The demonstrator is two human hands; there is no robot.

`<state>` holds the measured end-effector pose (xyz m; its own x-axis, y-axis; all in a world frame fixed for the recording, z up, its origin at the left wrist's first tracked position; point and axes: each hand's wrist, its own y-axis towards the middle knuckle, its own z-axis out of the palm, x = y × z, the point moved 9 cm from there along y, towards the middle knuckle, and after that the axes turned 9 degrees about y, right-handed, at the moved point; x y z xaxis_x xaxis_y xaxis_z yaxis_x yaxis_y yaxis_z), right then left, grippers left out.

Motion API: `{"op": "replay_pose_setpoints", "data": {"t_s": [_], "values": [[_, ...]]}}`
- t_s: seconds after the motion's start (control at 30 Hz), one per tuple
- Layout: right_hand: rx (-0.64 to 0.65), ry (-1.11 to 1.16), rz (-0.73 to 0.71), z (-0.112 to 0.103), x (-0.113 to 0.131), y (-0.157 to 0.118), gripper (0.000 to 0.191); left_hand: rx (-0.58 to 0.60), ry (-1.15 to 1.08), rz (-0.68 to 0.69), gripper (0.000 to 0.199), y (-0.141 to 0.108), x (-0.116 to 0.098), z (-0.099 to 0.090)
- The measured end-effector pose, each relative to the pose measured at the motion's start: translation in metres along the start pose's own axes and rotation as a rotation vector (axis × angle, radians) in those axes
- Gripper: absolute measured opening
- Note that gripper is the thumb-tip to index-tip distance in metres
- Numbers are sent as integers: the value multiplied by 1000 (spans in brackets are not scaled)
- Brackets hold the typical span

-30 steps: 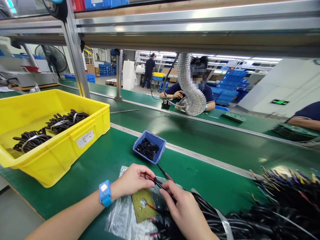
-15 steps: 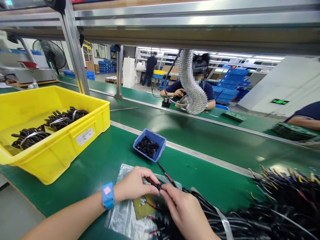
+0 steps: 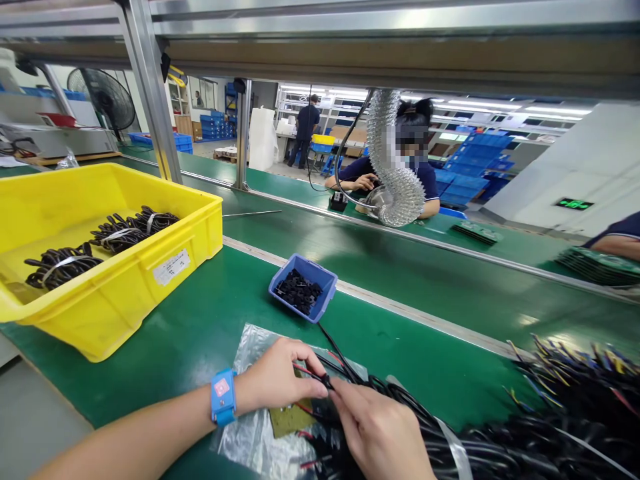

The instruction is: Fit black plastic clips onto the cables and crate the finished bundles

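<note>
My left hand point(image 3: 286, 375), with a blue band on its wrist, pinches a black cable point(image 3: 327, 381) whose red and dark wire ends point left. My right hand point(image 3: 380, 423) grips the same spot, its fingertips meeting the left ones. A small dark piece seems to sit on the cable there, mostly hidden by the fingers. Under the hands lie a clear plastic bag point(image 3: 250, 437) and a yellowish-green square plate point(image 3: 287, 420). A taped bundle of black cables point(image 3: 480, 453) extends right from beneath my right hand. Beyond the hands, a small blue bin point(image 3: 327, 293) holds many small black parts.
At left, a yellow crate point(image 3: 195, 243) contains several tied cable coils point(image 3: 65, 267). More cables with bared coloured wires point(image 3: 575, 380) are heaped at right. Across the bench, a person point(image 3: 430, 183) works behind a silver flexible duct point(image 3: 395, 180). Metal posts point(image 3: 155, 100) support an overhead shelf.
The camera view has shifted slightly, moving the scene a little rightward. My hands stay together on the cable, the right fingers lying straighter across it now.
</note>
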<state>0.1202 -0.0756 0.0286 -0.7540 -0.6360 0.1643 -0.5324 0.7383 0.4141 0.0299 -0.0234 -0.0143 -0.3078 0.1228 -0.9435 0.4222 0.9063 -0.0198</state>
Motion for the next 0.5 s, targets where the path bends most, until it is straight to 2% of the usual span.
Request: {"op": "replay_pose_setpoints", "data": {"t_s": [0.17,0.37,0.5], "values": [[25,5,18,1,-2,-1,31,-5,-5,-9,14,0,-3,0],[108,81,89,7,-11,-2,30,44,-24,31,19,1,-2,-3],[120,108,109,9,-12,-1,30,78,-18,26,23,1,-3,-3]]}}
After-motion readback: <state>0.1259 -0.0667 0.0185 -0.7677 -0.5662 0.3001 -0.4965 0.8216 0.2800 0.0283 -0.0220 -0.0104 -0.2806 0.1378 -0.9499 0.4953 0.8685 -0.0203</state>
